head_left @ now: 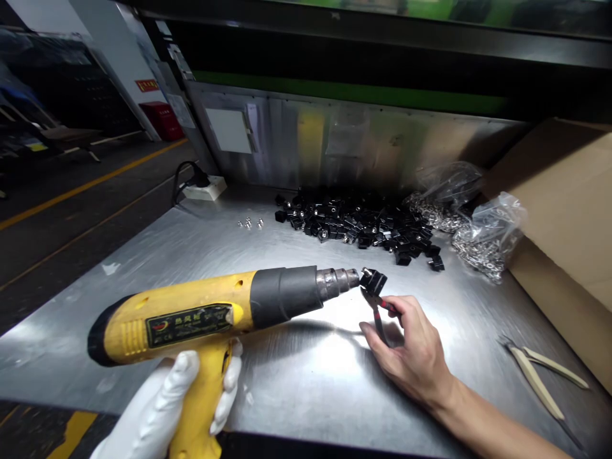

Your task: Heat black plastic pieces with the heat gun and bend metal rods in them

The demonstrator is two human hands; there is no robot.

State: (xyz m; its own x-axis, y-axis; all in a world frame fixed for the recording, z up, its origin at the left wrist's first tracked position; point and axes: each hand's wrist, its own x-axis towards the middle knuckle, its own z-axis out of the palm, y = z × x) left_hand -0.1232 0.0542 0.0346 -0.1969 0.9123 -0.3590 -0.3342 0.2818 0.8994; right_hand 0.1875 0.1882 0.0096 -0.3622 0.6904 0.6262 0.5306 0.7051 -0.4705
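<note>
My left hand, in a white glove, is wrapped round the handle of a yellow heat gun. The gun lies nearly level, its stepped metal nozzle pointing right. Bare and ungloved, my right hand grips small pliers with black and red handles. At the jaws of the pliers is a small black block-shaped part with a bit of metal on it. The nozzle's tip is right beside this part; whether they touch I cannot tell.
A heap of black parts lies at the back, with a few small metal fittings to its left. Clear bags of metal pieces stand by a cardboard box. Cream-handled pliers lie right; a power strip sits back left.
</note>
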